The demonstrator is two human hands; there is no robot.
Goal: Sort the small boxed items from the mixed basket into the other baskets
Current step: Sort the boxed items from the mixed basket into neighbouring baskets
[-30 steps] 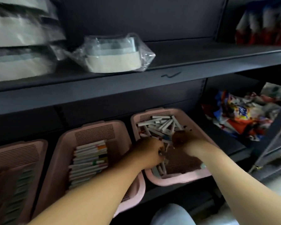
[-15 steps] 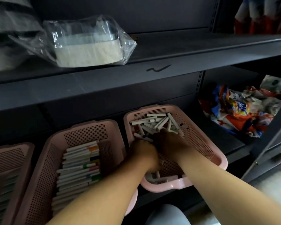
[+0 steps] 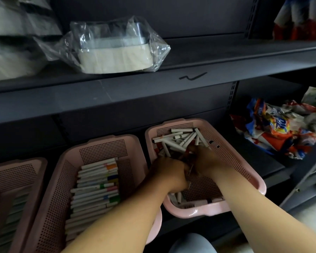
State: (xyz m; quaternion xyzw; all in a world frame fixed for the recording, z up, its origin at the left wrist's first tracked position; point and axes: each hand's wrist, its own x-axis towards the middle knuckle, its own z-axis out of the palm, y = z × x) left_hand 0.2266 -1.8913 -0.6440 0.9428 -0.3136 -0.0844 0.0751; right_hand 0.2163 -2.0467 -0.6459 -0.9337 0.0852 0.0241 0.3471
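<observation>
In the head view, both hands were seen from the back inside the mixed basket (image 3: 195,213), with their fingertips buried among the small boxes (image 3: 179,138). The left hand (image 3: 169,173) was held near the basket's left wall with its fingers curled under; whether anything was gripped could not be told. The right hand (image 3: 205,160) was placed just right of it, toward the basket's middle, fingers bent down into the pile, and its grip could not be made out either. A thin pale piece was glimpsed between the two hands, but which hand touched it could not be told. The boxes beneath the hands and forearms were hidden, and any print on them was too blurred to be read.

The mixed basket, pink and perforated, was set on a dark lower shelf (image 3: 259,161). White slim boxes were heaped loosely at its far end, and a few more were seen against its near wall. Just left of it, a second pink basket (image 3: 102,148) was filled with sorted boxes (image 3: 97,187) laid side by side, their ends coloured. Further left, a third pink basket (image 3: 13,172) was cut off by the frame edge, and its contents were dim. Right of the mixed basket, crumpled snack packets (image 3: 277,128) were piled. Above it, on the upper shelf (image 3: 226,52), a pale container wrapped in clear plastic (image 3: 115,52) was set.
</observation>
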